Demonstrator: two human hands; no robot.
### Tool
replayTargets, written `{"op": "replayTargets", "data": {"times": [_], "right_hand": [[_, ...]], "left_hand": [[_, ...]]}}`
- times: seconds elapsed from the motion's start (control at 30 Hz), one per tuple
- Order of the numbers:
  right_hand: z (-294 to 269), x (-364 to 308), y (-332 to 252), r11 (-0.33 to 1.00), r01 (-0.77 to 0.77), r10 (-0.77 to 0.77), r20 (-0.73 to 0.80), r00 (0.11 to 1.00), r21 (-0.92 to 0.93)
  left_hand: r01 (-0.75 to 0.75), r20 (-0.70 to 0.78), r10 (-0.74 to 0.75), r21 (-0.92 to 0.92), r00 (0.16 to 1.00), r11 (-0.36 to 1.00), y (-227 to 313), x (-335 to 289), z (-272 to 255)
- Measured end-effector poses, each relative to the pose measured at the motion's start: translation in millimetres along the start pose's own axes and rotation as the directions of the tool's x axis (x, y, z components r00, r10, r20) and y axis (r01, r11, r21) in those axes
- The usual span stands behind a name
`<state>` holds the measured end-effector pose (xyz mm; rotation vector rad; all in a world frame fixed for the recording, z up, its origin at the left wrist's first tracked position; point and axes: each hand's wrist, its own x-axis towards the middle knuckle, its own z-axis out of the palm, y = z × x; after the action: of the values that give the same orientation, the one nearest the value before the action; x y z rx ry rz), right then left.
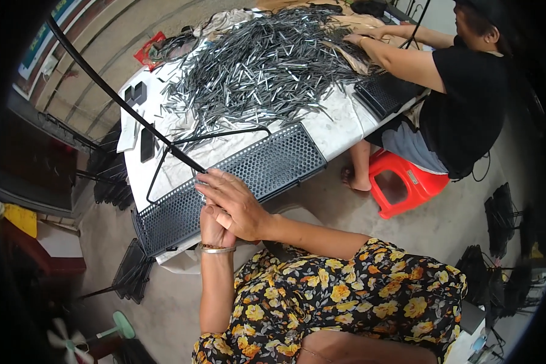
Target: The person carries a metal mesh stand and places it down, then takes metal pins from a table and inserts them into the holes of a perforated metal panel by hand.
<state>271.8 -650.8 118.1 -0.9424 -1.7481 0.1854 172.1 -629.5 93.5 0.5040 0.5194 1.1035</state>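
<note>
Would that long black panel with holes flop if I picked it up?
Probably not: the panel looks like stiff metal with straight edges. Its holes likely make it light for its size. It lies along the edge of the table, so a push might tip it.

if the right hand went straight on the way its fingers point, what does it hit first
The right hand would likely meet the black rod first, just ahead of it up and to the left; depth is unclear, so they may already touch.

Perforated tray [276, 160]: dark metal, satin sheen. Strips [261, 70]: glossy, metallic-looking. Stool [426, 188]: smooth plastic. Dress [346, 291]: cloth.
</note>
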Motion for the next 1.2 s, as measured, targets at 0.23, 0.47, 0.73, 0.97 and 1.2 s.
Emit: {"op": "replayTargets", "data": {"times": [0.23, 0.47, 0.73, 0.97, 1.2], "right_hand": [[1, -1, -30, 0.771, -0.161, 0.330, -0.171, 0.928, 0.616], [32, 7, -61, 0.429, -0.180, 0.573, -0.113, 0.812, 0.885], [87, -2, -56, 0.782, -0.329, 0.431, -0.078, 0.899, 0.530], [121, -21, -48, 0.848, -0.414, 0.393, 0.132, 0.910, 0.331], [134, -33, -18, 0.744, -0.570, 0.541, 0.186, 0.820, 0.349]], "left_hand": [[-0.147, -0.113, 0.152, 0.048, 0.982, 0.988, 33, -23, 41], [-0.295, -0.134, 0.371, 0.391, 0.919, 0.872, 38, -63, 68], [-0.184, -0.270, 0.290, 0.358, 0.918, 0.915, 62, -78, 9], [-0.058, -0.278, 0.066, 0.036, 0.958, 0.998, 55, -78, -65], [0.125, -0.285, -0.107, 0.045, 0.953, 0.991, 53, -61, -93]]}}
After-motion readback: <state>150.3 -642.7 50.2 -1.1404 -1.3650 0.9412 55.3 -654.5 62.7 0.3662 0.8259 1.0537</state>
